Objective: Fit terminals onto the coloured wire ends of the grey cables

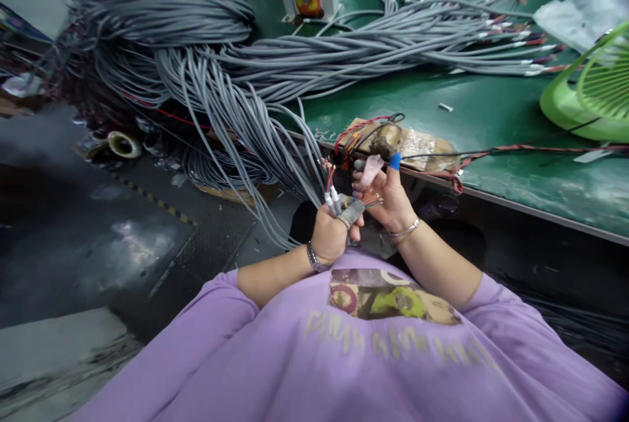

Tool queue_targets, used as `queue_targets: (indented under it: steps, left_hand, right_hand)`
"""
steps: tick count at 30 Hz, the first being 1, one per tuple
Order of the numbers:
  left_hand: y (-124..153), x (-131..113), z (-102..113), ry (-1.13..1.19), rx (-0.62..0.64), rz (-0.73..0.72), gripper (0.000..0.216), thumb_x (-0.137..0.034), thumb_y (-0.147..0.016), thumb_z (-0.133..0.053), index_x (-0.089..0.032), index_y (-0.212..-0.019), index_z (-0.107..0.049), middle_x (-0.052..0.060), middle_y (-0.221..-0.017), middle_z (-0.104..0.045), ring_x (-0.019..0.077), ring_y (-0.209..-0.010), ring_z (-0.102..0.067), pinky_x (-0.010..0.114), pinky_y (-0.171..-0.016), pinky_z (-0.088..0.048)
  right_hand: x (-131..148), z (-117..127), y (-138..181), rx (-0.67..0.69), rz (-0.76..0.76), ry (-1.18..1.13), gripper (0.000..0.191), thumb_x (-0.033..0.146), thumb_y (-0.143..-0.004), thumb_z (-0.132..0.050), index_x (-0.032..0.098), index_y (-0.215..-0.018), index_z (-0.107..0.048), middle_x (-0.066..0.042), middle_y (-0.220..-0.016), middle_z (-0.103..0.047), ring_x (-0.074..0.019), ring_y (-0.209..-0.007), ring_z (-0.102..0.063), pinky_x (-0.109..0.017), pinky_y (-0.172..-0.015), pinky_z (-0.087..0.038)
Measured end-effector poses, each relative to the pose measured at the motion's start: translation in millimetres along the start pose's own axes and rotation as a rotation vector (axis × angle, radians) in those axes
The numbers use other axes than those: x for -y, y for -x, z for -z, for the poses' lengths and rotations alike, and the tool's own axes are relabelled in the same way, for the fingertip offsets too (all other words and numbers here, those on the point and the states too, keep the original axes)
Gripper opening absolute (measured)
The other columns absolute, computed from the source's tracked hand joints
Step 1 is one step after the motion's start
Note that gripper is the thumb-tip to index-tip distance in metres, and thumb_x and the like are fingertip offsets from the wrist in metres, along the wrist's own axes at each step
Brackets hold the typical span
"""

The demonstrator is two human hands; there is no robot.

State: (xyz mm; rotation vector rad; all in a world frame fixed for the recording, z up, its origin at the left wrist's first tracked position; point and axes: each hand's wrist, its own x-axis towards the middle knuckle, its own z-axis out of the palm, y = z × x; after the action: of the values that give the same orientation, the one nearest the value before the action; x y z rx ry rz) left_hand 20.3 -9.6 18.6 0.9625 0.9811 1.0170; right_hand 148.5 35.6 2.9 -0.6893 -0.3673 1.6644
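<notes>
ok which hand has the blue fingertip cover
The right hand, the one with the silver bangle: a blue cover caps one of its fingers; the left hand shows none.

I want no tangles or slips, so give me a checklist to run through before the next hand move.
1. White-collared cable ends gripped: ok, held in the left hand.
2. Blue cover in place: ok, on the thumb of the right hand.
3. Thin wires between the hands sorted: cannot tell, too small.
4. Grey cables fully on the bench: not ok, many hang over its edge.
5. Wrists bare: not ok, a band on the left, a bracelet on the right.
</notes>
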Motion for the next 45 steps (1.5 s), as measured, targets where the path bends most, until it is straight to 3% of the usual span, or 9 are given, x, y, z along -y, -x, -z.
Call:
queue_targets:
  steps: [4, 10, 14, 19, 27, 34, 40, 45]
  left_hand:
    - [2, -2, 2, 0.03, -0.017, -0.005, 0.037, -0.046, -0.078, -0.074, -0.017, -0.063, -0.055, -0.004, -0.053, -0.058, 0.0047, -0.034, -0.045, 0.019, -0.035, -0.03]
    - [-3, -7, -4, 0.1, -0.018, 0.002, 0.035, -0.044, -0.074, -0.077, -0.017, -0.066, -0.055, -0.004, -0.055, -0.06, 0.0045, -0.033, -0.045, 0.019, -0.034, -0.028]
    - [-4, -9, -6, 0.095, -0.012, 0.022, 0.038, -0.047, -0.072, -0.077, -0.017, -0.064, -0.054, -0.004, -0.054, -0.059, 0.0047, -0.033, -0.045, 0.019, -0.034, -0.028]
    - [-7, -8, -7, 0.055, -0.002, 0.052, 0.042, -0.051, -0.07, -0.077, -0.018, -0.063, -0.052, -0.004, -0.053, -0.058, 0.0045, -0.034, -0.045, 0.019, -0.035, -0.029]
    - [-11, -2, -8, 0.032, -0.013, 0.082, 0.044, -0.052, -0.07, -0.077, -0.018, -0.063, -0.051, -0.004, -0.053, -0.057, 0.0038, -0.034, -0.044, 0.018, -0.034, -0.027]
    - [-4, -6, -3, 0.073, 0.013, 0.052, 0.039, -0.048, -0.073, -0.076, -0.017, -0.063, -0.053, -0.004, -0.053, -0.057, 0.0043, -0.033, -0.045, 0.019, -0.034, -0.03]
    - [0, -7, -1, 0.093, -0.016, 0.017, 0.036, -0.045, -0.076, -0.075, -0.018, -0.065, -0.054, -0.004, -0.055, -0.059, 0.0042, -0.034, -0.046, 0.019, -0.034, -0.029]
    - [-5, -8, -4, 0.095, -0.057, 0.007, 0.039, -0.049, -0.071, -0.077, -0.018, -0.065, -0.054, -0.004, -0.055, -0.059, 0.0043, -0.034, -0.045, 0.019, -0.035, -0.028]
  right_hand:
    - [7, 3, 7, 0.015, -0.015, 0.02, 0.06, 0.079, -0.078, -0.059, 0.021, -0.089, -0.07, -0.001, -0.076, -0.07, -0.0113, -0.06, -0.056, -0.025, -0.056, -0.047]
    - [11, -6, 9, -0.053, 0.051, 0.128, 0.041, 0.06, -0.075, -0.078, 0.021, -0.083, -0.071, 0.002, -0.072, -0.071, -0.0096, -0.065, -0.059, -0.023, -0.064, -0.048]
    - [3, -4, 4, -0.122, 0.156, 0.12, 0.048, 0.067, -0.074, -0.074, 0.02, -0.076, -0.069, 0.001, -0.069, -0.07, -0.01, -0.062, -0.059, -0.023, -0.061, -0.048]
    - [0, 1, -4, -0.041, 0.07, 0.056, 0.052, 0.073, -0.072, -0.071, 0.022, -0.081, -0.068, 0.0, -0.071, -0.071, -0.0118, -0.058, -0.059, -0.026, -0.055, -0.048]
    - [1, -2, -6, -0.118, 0.07, 0.042, 0.049, 0.069, -0.073, -0.074, 0.022, -0.076, -0.064, 0.001, -0.065, -0.067, -0.0118, -0.055, -0.057, -0.026, -0.054, -0.048]
    - [7, -2, 3, -0.016, 0.007, 0.05, 0.055, 0.078, -0.075, -0.064, 0.023, -0.082, -0.066, 0.001, -0.073, -0.07, -0.0114, -0.056, -0.056, -0.026, -0.054, -0.047]
    - [16, -8, 9, -0.077, -0.01, 0.069, 0.042, 0.064, -0.083, -0.066, 0.022, -0.08, -0.068, 0.0, -0.071, -0.07, -0.0114, -0.059, -0.058, -0.024, -0.057, -0.047]
    - [10, -6, 9, -0.114, 0.07, 0.097, 0.042, 0.062, -0.077, -0.074, 0.021, -0.08, -0.068, 0.001, -0.072, -0.07, -0.0105, -0.059, -0.058, -0.025, -0.057, -0.046]
